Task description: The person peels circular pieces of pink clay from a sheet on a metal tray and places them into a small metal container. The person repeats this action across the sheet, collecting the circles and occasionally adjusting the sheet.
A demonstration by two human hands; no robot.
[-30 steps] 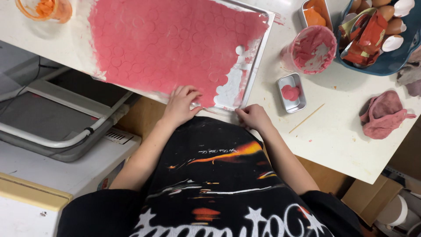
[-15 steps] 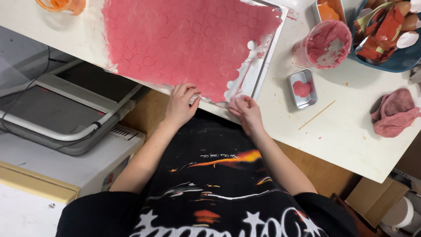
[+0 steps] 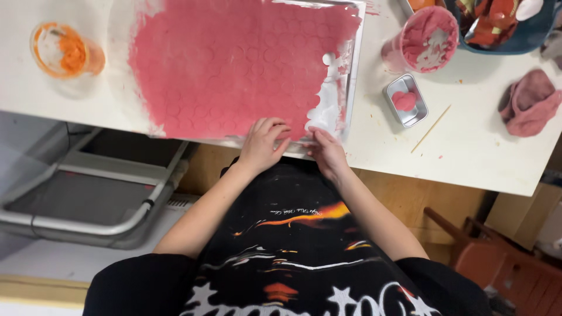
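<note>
Hands sit closer together than before: our left hand (image 3: 263, 142) and right hand (image 3: 325, 151) both press open fingers on the pink dough sheet (image 3: 234, 64), grasping nothing.

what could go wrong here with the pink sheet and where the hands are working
1. The left hand and right hand work at the near edge of the thin pink sheet, already gone in scallops at its right side; it might tear further.
2. The tray lies at the table's near edge; a tug could slide it off.
3. The pink-smeared cup stands close beside the tray and might tip if it shifts.
</note>
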